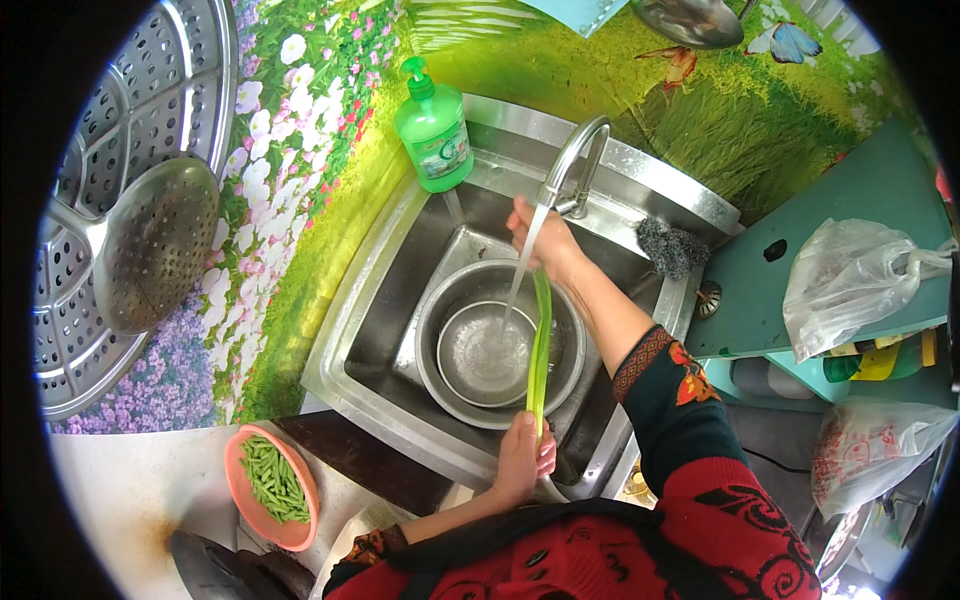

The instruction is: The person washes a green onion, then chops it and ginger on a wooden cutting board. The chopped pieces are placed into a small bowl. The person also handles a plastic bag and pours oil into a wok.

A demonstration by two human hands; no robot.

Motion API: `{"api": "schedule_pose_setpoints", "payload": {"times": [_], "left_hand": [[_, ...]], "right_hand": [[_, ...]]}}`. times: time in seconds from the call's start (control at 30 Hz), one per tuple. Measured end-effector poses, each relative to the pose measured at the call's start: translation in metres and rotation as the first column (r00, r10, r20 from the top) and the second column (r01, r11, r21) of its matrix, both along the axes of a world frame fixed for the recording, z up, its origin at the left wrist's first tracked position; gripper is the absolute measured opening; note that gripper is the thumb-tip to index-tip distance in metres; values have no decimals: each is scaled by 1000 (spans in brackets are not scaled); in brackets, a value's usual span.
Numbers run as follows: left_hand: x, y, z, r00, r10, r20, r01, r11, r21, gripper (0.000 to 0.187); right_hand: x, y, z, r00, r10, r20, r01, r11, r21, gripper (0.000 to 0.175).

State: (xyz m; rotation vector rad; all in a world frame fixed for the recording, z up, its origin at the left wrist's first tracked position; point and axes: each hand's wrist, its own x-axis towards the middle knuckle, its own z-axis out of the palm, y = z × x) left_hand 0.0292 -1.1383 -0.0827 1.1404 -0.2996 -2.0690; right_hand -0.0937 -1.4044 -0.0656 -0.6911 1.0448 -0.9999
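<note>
My left hand [525, 455] grips the pale lower end of a long green leek or scallion [539, 345] at the sink's near edge. The stalk runs straight up to my right hand [551, 241], which is closed around its leafy end just below the faucet spout [581, 154]. Part of that end is hidden by the hand. A stream of running water [527, 247] falls past my right fingers into a round metal basin [425, 345]. The basin stands inside the stainless steel sink [375, 315], beneath the stalk.
A green pump bottle [435, 139] stands at the sink's back left corner. A steel wool scrubber [671, 247] and a sink strainer [708, 298] lie at right, near a plastic bag [847, 285]. An orange basket [234, 465] of cut green beans [274, 480] sits left. A skimmer [157, 247] hangs left.
</note>
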Motion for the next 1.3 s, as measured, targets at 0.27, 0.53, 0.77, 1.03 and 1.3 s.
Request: {"api": "schedule_pose_setpoints", "payload": {"times": [0.27, 0.53, 0.77, 1.03, 1.3], "left_hand": [[-6, -17, 2, 998, 23, 54, -22, 999, -23, 27], [-4, -149, 21, 962, 249, 110, -214, 941, -263, 16], [5, -202, 0, 878, 159, 451, 118, 841, -527, 20], [1, -237, 15, 992, 5, 122, 37, 940, -339, 32], [-2, -238, 33, 984, -82, 160, 151, 861, -486, 32]], "right_hand": [[18, -7, 11, 901, 97, 424, -55, 992, -110, 57], [-4, 31, -21, 797, -508, -325, 302, 803, -514, 53], [-7, 82, 10, 964, 125, -235, -122, 992, 28, 32], [-4, 60, 0, 928, 372, 16, -367, 921, -127, 29], [-10, 54, 15, 942, 331, 52, -329, 943, -43, 32]]}}
